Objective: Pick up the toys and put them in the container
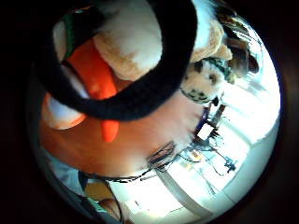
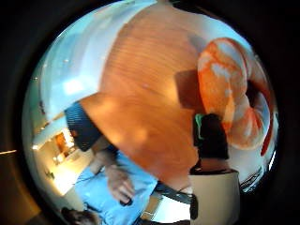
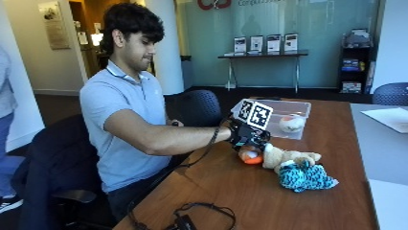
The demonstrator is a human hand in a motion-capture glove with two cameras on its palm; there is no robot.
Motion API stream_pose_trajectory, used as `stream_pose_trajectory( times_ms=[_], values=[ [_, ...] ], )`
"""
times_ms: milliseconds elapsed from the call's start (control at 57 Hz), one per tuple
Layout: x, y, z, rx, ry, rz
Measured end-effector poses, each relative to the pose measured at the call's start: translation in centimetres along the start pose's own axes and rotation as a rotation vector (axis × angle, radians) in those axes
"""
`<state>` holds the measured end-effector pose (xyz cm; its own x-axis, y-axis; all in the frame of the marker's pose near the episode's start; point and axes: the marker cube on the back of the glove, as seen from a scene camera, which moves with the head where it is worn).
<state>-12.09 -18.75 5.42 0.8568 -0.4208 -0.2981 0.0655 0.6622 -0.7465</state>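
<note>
In the outside view my gloved right hand (image 3: 246, 137) is down on an orange and white shrimp toy (image 3: 250, 156) that rests on the wooden table (image 3: 255, 201), and its fingers curl over the top of the toy. The shrimp toy (image 2: 234, 93) shows close to the palm, with a gloved finger (image 2: 213, 136) beside it. A beige teddy (image 3: 287, 155) lies right next to it, touching a teal and black spotted plush (image 3: 306, 176). The clear container (image 3: 280, 115) stands just behind my hand with one round toy (image 3: 292, 123) inside.
A black cable (image 3: 198, 213) lies coiled near the table's front edge. The person sits in a dark chair (image 3: 51, 167) at the table's left side. A second, pale table (image 3: 382, 143) adjoins on the right, with a sheet of paper (image 3: 389, 117) on it.
</note>
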Motion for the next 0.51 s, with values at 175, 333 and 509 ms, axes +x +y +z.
stream_pose_trajectory(
  times_ms=[175,333,509],
  values=[
    [-0.6,-0.1,0.7,0.041,0.066,-0.012],
    [-1.3,1.1,0.8,0.183,0.109,-0.044],
    [-1.9,4.0,-2.0,0.419,-0.056,-0.081]
  ],
)
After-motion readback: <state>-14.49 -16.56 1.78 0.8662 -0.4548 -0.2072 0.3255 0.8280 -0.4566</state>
